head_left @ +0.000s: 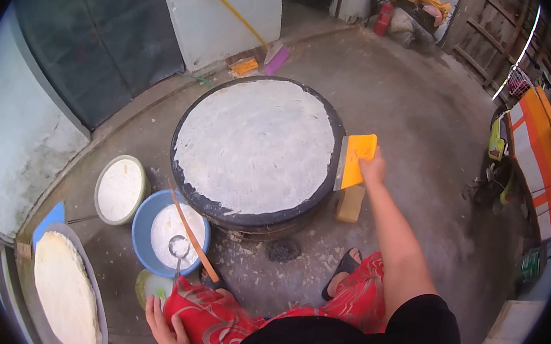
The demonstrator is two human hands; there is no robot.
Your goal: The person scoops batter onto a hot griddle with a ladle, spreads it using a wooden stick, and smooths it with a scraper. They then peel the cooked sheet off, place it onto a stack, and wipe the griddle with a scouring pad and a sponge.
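A large round griddle with a dark rim stands in front of me, with a thin white pancake spread over most of its top. At its right edge my right hand grips a yellow scraper, its metal blade overlapping the rim in this view. My left hand is low beside my left knee, fingers spread and nothing in them. Near that knee sits a blue basin of white batter. A ladle rests in the basin, and a long wooden stick lies across it.
Left of the basin is a pale tub holding something white. Round pale sheets lie on a tray at lower left. A yellowish block sits right of the griddle. Farther off are a broom and an orange-and-white vehicle.
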